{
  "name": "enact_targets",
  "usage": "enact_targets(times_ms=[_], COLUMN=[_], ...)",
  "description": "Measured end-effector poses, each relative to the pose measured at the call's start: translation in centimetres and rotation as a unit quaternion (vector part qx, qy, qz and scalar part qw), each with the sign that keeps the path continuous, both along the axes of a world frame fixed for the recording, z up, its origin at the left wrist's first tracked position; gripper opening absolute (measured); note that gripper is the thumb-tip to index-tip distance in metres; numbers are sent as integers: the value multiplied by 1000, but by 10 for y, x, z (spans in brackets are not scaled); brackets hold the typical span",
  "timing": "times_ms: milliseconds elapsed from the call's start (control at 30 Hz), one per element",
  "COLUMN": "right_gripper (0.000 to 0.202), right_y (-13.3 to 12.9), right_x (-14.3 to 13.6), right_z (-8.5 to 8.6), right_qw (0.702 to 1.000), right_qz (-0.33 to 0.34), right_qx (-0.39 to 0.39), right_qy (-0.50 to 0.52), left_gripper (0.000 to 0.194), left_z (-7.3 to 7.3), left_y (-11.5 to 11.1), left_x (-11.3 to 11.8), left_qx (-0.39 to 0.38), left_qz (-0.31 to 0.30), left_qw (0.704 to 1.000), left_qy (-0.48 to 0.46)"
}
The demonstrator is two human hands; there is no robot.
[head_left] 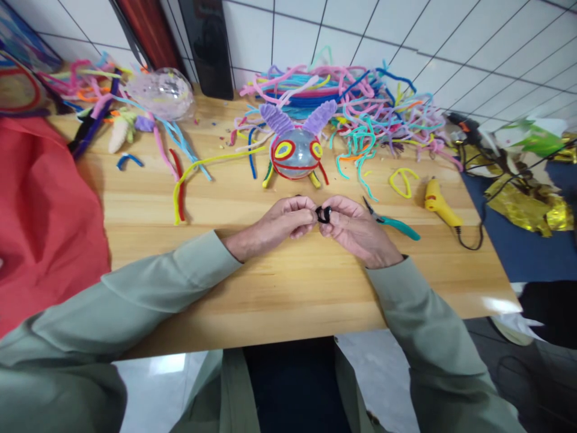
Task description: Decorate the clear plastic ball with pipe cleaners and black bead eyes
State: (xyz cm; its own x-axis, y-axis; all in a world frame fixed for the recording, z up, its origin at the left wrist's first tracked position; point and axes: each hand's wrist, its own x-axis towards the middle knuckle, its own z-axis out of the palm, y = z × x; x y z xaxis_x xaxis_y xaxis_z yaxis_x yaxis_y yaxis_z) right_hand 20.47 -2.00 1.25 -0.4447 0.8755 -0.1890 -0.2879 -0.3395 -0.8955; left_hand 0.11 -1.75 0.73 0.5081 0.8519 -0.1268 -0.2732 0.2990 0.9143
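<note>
In the head view, my left hand [295,218] and my right hand [354,225] meet over the wooden table [270,276], fingertips nearly together, with a small black curled piece [323,214] between them. My left hand is closed to a pinch, thumb against curled fingers, on the left side of the black piece; my right hand pinches it from the other side, thumb and forefinger drawn together. The piece is held up between my hands, in front of a clear round figure [296,157] that stands on the table with purple fuzzy ears [276,119], yellow eyes ringed in red and a red line around it. Just beside my right hand lie pliers [399,227] with teal handles, their dark jaws pointing toward my fingers. Further right I have a yellow glue gun [442,201] with its cord running off the table edge, and a bent yellow stem [404,182] near it. Behind the figure spreads a heap of coloured fuzzy stems [311,90], pink, blue, purple and teal. To my left a long yellow stem [177,195] lies next to a red stem [181,186], and a red cloth [49,222] covers the table's left end.
</note>
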Motion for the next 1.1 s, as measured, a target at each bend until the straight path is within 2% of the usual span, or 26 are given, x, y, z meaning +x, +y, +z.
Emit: enact_targets(times_ms=[100, 233, 333, 467, 600, 700, 800, 967, 1100], right_gripper=[35, 35, 35, 38, 30, 27, 30, 26, 29], right_y=[1, 0, -2, -4, -6, -7, -8, -8, -5], right_x=[1, 2, 1, -1, -2, 0, 1, 0, -1], right_z=[-1, -1, -2, -2, -2, -4, -4, -2, -4], right_qw=[1000, 999, 993, 978, 959, 943, 928, 942, 944], right_qz=[-17, -31, -46, -56, -58, -73, -79, -71, -94], right_qx=[-11, 20, 73, 159, 225, 255, 278, 254, 242], right_qy=[-3, -39, -79, -126, -164, -202, -237, -210, -205], left_gripper=[13, 14, 17, 21, 16, 19, 28, 40, 42], left_z=[-2, -7, -8, -6, -2, -1, -1, -3, -3], left_y=[1, 1, 2, 2, -1, -2, 0, 1, 0], left_x=[0, -1, -1, -2, -5, -7, -6, -2, -1], left_qx=[12, 36, 80, 177, 214, 198, 150, 33, -11], left_qz=[15, 15, 34, 80, 78, 61, 42, 23, 12], left_qw=[1000, 999, 996, 979, 968, 974, 986, 999, 999], left_qy=[8, 16, 32, 60, 103, 93, 57, 6, -29])
